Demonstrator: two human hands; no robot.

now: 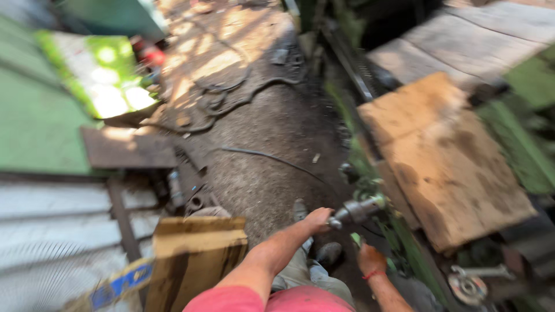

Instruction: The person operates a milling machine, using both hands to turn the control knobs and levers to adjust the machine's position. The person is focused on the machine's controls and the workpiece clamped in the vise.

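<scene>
Hands at a green machine's side: left hand (318, 219) closed on a grey metal handle (355, 211) pointing toward 3 o'clock; right hand (370, 260) below at 5 o'clock, grip unclear through blur. Wooden board (445, 162) lies at 2 o'clock. Advice: keep a firm, steady hold and feet planted on the gritty floor (266, 156).

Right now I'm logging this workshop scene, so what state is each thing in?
left hand: closed around the metal handle
metal handle: gripped, sticking out from the green machine
right hand: low beside the machine, grip hidden
plywood board: lying flat, stained
cable: loose on the dirt floor
wrench: lying unused
</scene>
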